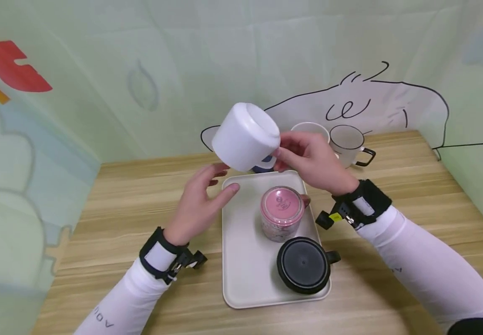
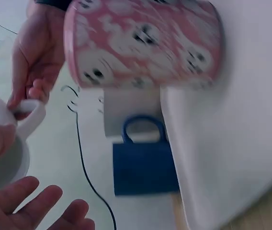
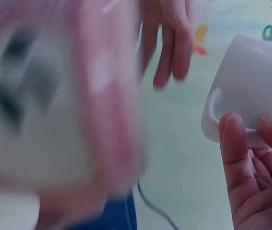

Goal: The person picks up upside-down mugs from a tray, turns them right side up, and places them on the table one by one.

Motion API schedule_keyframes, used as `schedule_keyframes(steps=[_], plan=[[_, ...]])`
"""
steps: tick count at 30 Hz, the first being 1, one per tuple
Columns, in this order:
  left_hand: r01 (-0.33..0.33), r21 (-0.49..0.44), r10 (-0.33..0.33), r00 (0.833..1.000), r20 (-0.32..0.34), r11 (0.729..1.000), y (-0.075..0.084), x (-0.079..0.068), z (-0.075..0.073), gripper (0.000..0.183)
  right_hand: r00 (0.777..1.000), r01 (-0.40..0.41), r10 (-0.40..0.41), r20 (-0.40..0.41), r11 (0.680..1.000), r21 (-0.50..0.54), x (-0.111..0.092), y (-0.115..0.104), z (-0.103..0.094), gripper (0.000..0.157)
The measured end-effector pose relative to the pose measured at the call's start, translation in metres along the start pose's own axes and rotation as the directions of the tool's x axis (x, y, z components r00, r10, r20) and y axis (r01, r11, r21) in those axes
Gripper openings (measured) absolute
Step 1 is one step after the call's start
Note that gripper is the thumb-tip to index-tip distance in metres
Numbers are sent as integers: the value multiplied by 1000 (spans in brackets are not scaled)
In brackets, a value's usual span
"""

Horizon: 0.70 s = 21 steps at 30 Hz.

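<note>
A white mug is held in the air above the far end of a pale tray, tilted with its base turned up. My right hand pinches it by the handle. My left hand is close beside the mug's lower left side, thumb and fingers spread apart; whether it touches the mug is unclear. On the tray, a pink patterned mug stands upside down, its handle to the right. Nearer to me on the tray is a black mug, also base up, with its handle pointing right.
Behind the tray sits a blue mug, mostly hidden in the head view. To its right are a black-rimmed white mug and another pale mug, partly behind my right hand. A printed cloth hangs behind the wooden table.
</note>
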<state>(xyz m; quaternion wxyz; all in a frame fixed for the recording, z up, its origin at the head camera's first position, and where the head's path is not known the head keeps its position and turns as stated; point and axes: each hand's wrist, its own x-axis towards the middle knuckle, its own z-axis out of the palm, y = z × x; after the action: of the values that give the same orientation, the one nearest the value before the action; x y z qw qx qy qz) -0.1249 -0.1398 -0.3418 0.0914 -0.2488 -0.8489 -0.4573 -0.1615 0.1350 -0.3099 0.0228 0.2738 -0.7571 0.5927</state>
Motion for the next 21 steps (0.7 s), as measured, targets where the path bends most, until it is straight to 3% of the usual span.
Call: schedule_keyframes(steps=[4,12,18,21], plan=[[26,-196,-31,999,-25,980,14,11,13,39,1000,-24,23,21,996,88,-1,-11,11,26],[41,-505,-116,986,-119,862,32,17,33,30,999,-41,43,-5,975,216,-5,-20,31,25],[-41,-633,-137,964,-229,773,35,17,35,26,999,-43,48,-8,945,324,-8,-25,37,30],[-72,-634,-129,955,-265,770,37,16,32,24,998,-68,68,12,935,349,-8,-25,39,33]])
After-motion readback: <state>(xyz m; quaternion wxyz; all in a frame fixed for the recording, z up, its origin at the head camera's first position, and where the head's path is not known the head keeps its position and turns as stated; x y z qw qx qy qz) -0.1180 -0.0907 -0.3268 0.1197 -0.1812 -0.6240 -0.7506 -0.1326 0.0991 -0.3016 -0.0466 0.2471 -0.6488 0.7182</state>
